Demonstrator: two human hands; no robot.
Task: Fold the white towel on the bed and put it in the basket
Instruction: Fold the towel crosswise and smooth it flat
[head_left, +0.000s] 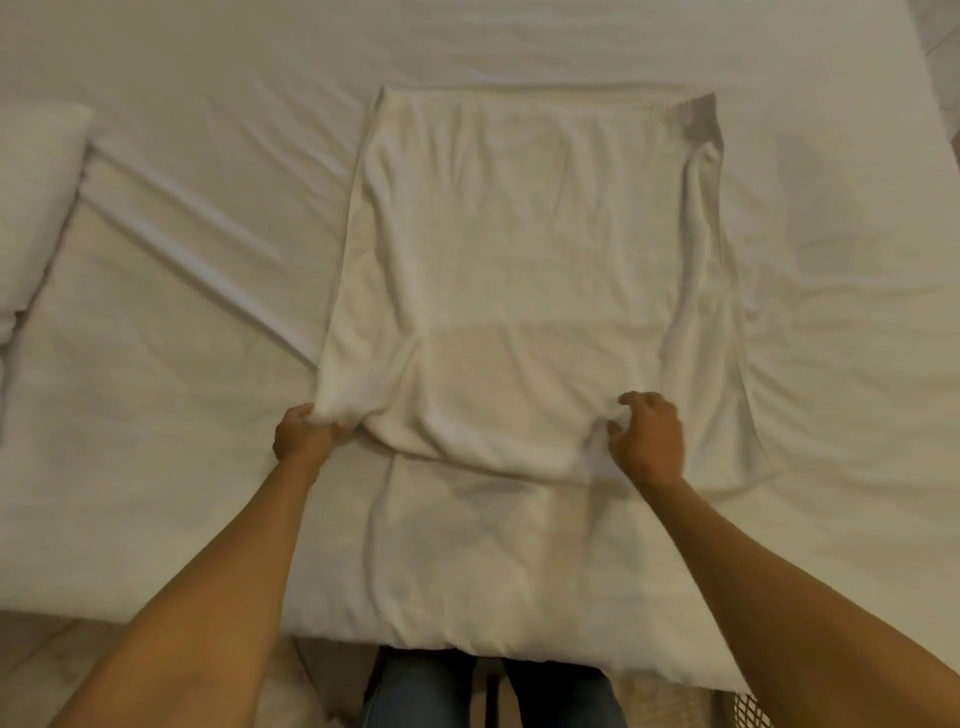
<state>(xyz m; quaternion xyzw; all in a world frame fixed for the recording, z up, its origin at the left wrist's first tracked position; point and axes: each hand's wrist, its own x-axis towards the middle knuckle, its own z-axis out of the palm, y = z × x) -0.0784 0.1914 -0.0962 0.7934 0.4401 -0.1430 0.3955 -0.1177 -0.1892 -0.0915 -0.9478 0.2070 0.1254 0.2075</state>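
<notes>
The white towel (524, 270) lies spread lengthwise on the bed, its far edge toward the top of the view. My left hand (304, 434) pinches the towel's near left corner, bunching the cloth. My right hand (647, 439) grips the near edge close to the right corner, and a flap of towel still lies flat to the right of it. The near edge sags a little between both hands. A small piece of the basket (750, 714), with a white mesh wall, shows at the bottom right, below the bed's edge.
The bed (182, 364) is covered by a wrinkled white sheet. A white pillow (36, 197) lies at the left. The bed's front edge runs along the bottom, with my legs in jeans (488, 696) against it.
</notes>
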